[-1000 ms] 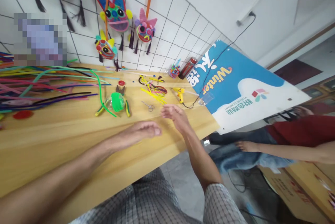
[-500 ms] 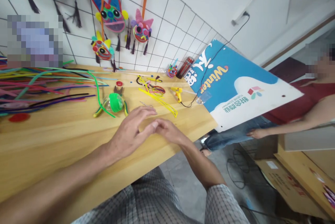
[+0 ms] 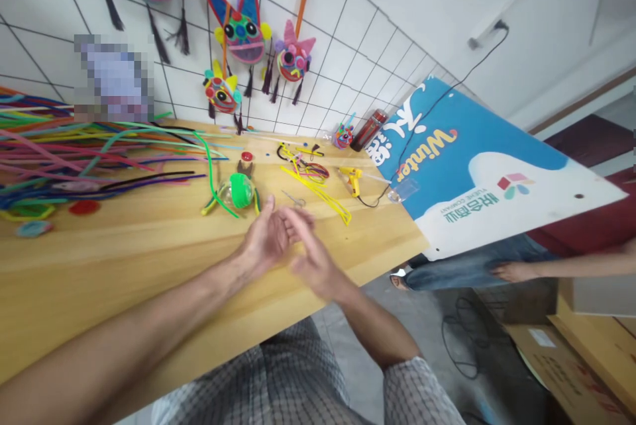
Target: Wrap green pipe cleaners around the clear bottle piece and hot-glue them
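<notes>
1. Left hand, middle of the frame: palm turned inward, thumb up, fingers loosely curled. Grip open, nothing seen in it.
2. Right hand, just beside it and partly across it: blurred, fingers extended, grip apparently loose; nothing visible between the palms. Whether the hands touch, cannot tell.
3. Clear ball with green wrapping: left of centre, above the left hand, lying over the pliers. No hand on it. A green strip curves along its left side; best to keep fingers and wrists off that strip so it isn't snagged.
4. Small scissors, centre of the frame, just above the fingertips. My judgement: with hands this close, keep the movement low and toward the near side of the tabletop, away from the blades.
5. Yellow strips, right of the scissors, near the right hand. Thin, likely to bend if brushed; a tucked right elbow should help.
6. Yellow glue gun, right of centre, with its cord running off to the right. Could be hot, cannot tell; sensible to give its nozzle room.
7. Relaxed fingers and steady wrists seem right for work this near to loose pieces.
</notes>
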Demonstrator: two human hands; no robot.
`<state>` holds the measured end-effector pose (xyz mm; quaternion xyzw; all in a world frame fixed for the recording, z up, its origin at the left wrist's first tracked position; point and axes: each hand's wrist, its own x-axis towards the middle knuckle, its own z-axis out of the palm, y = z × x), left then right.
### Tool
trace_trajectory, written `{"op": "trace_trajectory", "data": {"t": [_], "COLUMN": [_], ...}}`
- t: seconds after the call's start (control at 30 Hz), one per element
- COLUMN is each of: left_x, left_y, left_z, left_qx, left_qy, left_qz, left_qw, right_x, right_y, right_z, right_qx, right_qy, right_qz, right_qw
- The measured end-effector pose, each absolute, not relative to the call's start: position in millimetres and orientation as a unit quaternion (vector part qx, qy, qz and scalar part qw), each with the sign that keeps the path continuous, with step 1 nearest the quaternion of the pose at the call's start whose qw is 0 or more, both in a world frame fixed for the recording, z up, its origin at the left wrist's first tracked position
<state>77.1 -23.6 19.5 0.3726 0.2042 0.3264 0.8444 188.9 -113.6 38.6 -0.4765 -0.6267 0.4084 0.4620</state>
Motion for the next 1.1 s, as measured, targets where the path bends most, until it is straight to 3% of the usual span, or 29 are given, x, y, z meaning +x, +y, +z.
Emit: {"op": "trace_trajectory", "data": {"t": [0.13, 0.27, 0.47, 0.6, 0.83, 1.1], "left_x": [77, 78, 73, 63, 66, 57], "left_y": [-44, -66, -86, -94, -82, -39], "left_z": [27, 28, 17, 10, -2, 14], "left_qx": [0.424, 0.448, 0.620, 0.728, 0.872, 0.852], "left_qy": [0.222, 0.217, 0.135, 0.101, 0.032, 0.109], "left_qz": [0.372, 0.392, 0.375, 0.322, 0.317, 0.322], "left_qw": [0.795, 0.774, 0.676, 0.597, 0.373, 0.398], "right_x": [161, 172, 196, 208, 202, 164], "right_y": [-102, -70, -35, -26, -55, -145], "right_z": [9, 18, 31, 24, 35, 41], "right_qx": [-0.496, -0.522, -0.489, -0.434, -0.376, -0.393], "right_qy": [-0.717, -0.650, -0.504, -0.422, -0.393, -0.316], "right_qz": [0.244, 0.199, 0.295, 0.398, 0.528, 0.621], "right_qw": [0.425, 0.515, 0.648, 0.689, 0.653, 0.601]}}
